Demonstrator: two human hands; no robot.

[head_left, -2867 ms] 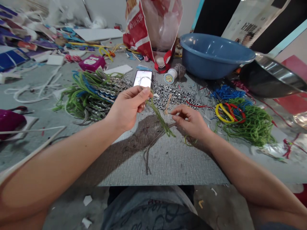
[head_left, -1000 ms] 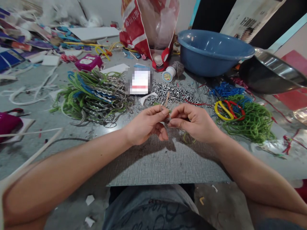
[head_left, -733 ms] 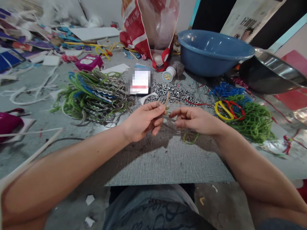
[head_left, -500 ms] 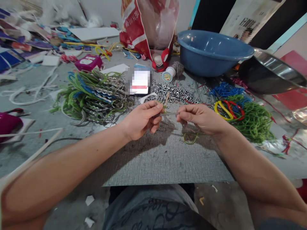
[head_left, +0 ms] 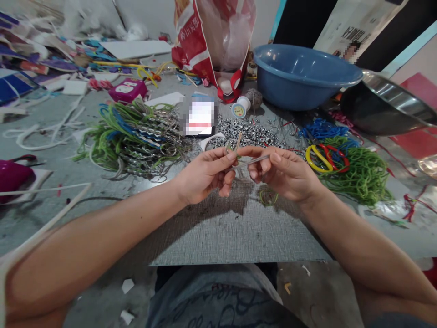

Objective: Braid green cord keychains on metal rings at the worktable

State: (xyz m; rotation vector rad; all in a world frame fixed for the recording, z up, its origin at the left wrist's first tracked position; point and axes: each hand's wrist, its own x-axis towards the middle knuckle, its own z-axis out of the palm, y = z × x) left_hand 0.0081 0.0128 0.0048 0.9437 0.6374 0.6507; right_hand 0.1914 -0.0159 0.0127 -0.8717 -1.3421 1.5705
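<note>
My left hand point(head_left: 205, 175) and my right hand point(head_left: 285, 172) meet above the grey mat point(head_left: 235, 228), both pinched on one short grey cord point(head_left: 248, 162) stretched between their fingertips. A bit of green cord shows at my left fingertips. A small green cord loop point(head_left: 268, 197) lies on the mat under my right hand. Just beyond the hands is a spread of small metal nuts point(head_left: 246, 132) with a thin wooden stick point(head_left: 238, 140) standing among them.
A heap of green and blue cords with key rings point(head_left: 133, 136) lies at left, a phone point(head_left: 200, 118) behind the hands. Green and blue cords with red and yellow clips point(head_left: 341, 164) lie at right. A blue basin point(head_left: 303, 75), steel bowl point(head_left: 385, 109) and red bag point(head_left: 211, 41) stand behind.
My left hand came down from holding a green cord up and joined my right hand. Both then pulled a grey cord taut between them, and my right hand has since shifted back closer.
</note>
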